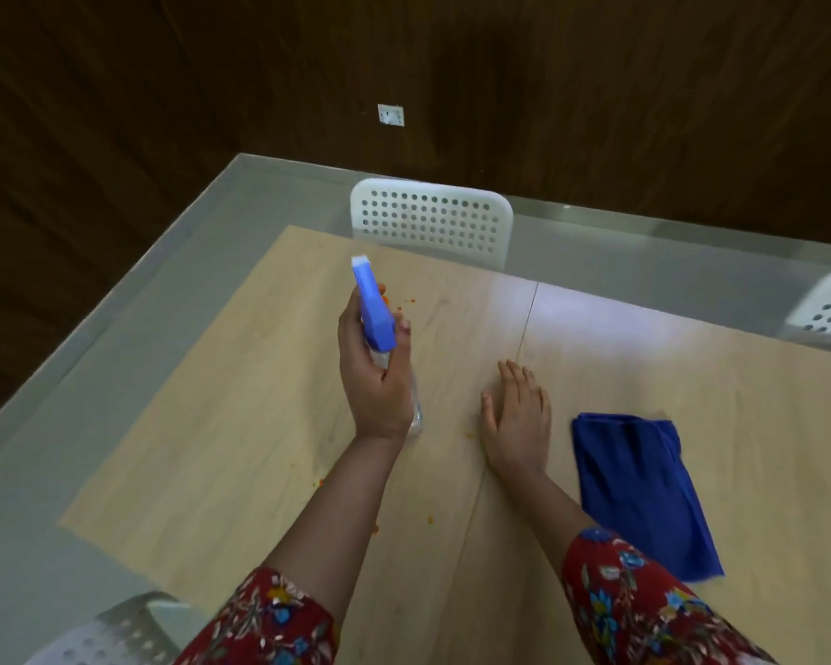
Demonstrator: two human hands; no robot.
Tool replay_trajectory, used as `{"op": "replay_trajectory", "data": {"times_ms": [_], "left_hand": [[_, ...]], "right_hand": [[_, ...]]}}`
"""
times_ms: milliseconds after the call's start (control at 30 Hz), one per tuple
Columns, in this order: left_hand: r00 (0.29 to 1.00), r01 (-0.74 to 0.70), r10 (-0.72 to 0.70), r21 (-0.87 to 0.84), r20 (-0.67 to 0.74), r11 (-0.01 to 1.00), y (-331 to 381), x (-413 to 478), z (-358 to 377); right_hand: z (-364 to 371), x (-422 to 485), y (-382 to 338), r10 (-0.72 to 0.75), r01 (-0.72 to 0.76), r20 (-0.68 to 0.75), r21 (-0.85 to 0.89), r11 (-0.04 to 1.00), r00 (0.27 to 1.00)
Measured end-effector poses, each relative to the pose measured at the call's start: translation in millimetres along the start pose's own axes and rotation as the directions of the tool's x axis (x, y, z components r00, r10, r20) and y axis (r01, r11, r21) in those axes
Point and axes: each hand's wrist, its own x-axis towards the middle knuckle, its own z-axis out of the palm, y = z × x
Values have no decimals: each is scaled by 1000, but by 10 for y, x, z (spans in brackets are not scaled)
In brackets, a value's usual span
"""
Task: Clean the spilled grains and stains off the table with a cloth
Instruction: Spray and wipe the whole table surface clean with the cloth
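The blue cloth (644, 491) lies folded and untouched on the table (202, 424), lower right of centre. It is just beside the right hand (516, 419), which rests flat on the wood with its fingers straight and close together, gripping nothing. The orange grains (404, 305) are small and scattered: a few specks sit mid-frame just past the spray bottle (374, 312), and more lie toward the lower left, near the forearm. The left hand (370, 371) is wrapped round the bottle's neck, with the blue head pointing away toward the white chair (433, 223) at the top. I cannot tell whether a finger is on the trigger. To my eye the step in hand is wetting the mess before wiping. It would go best with the nozzle tipped down at the specks and only a light mist, since a hard squirt could scatter loose grains. The cloth should then gather them inward, away from the table's edge, rather than push them off.
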Motion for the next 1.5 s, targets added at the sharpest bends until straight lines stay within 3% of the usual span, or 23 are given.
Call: {"op": "replay_trajectory", "data": {"times_ms": [133,233,400,467,567,667,833,1133,1500], "left_hand": [[999,-32,33,-78,14,996,-96,157,27],[996,83,-77,-156,45,984,-107,334,79],[958,187,-170,-53,233,981,-116,687,99],[890,201,-254,174,378,964,-144,818,137],[715,254,-503,490,485,834,-195,889,182],[614,327,-628,570,478,754,-284,892,176],[626,417,-675,564,391,713,-464,992,112],[767,409,-605,563,215,718,-620,1331,-263],[841,373,-529,585,114,720,-679,1357,-603]], "right_hand": [[-26,31,-10,65,-61,-46,76,995,997],[5,48,-12,45,-44,-34,21,999,998],[-9,50,-7,51,-49,-36,45,998,998],[-9,48,-9,51,-50,-21,44,998,998],[2,59,3,51,-51,-7,22,998,999],[4,72,9,52,-52,-2,-5,999,999],[8,72,14,42,-42,1,-20,999,999],[32,85,28,13,-13,1,-117,993,1000],[29,81,23,17,-14,18,-149,989,1000]]}}
